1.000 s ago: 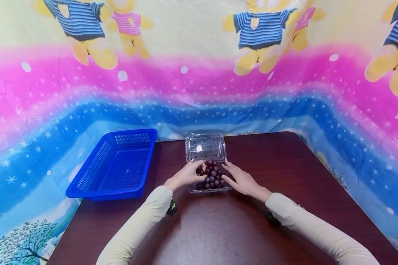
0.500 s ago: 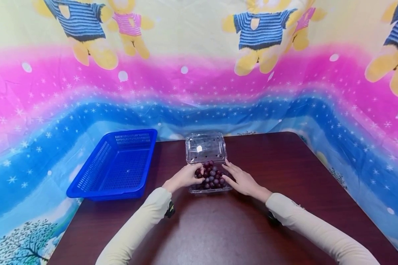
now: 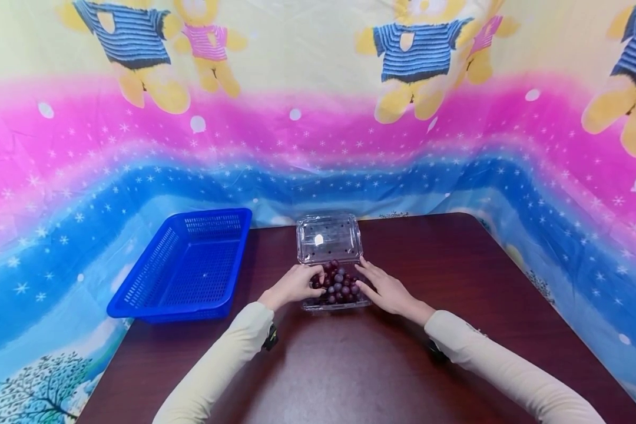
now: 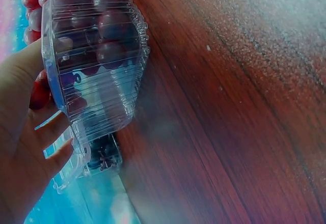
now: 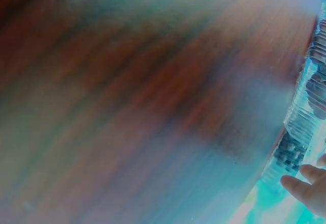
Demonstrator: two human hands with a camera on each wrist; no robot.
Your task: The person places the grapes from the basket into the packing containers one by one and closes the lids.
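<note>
In the head view, a clear plastic clamshell box (image 3: 335,305) full of dark red grapes (image 3: 341,286) stands mid-table. Its lid (image 3: 328,235) is flipped back, away from me. My left hand (image 3: 295,285) reaches over the box's left side, fingers and thumb curled round grapes at that edge. From the left wrist, the thumb and a fingertip show through the clear wall, with a red grape (image 4: 39,94) between them; the exact grip is partly hidden. My right hand (image 3: 389,290) rests along the right rim with fingers extended, holding nothing. Only its fingertips show in the right wrist view.
A blue perforated plastic basket (image 3: 228,288) stands at the table's left, with no fruit in it. The dark wooden table (image 3: 328,371) extends in front of the box and to its right. A printed cloth (image 3: 297,147) with teddy bears surrounds the table's back and sides.
My left hand has drawn slightly left and toward me, and the top grapes have shifted a little the same way. The right hand stays in place on the rim.
</note>
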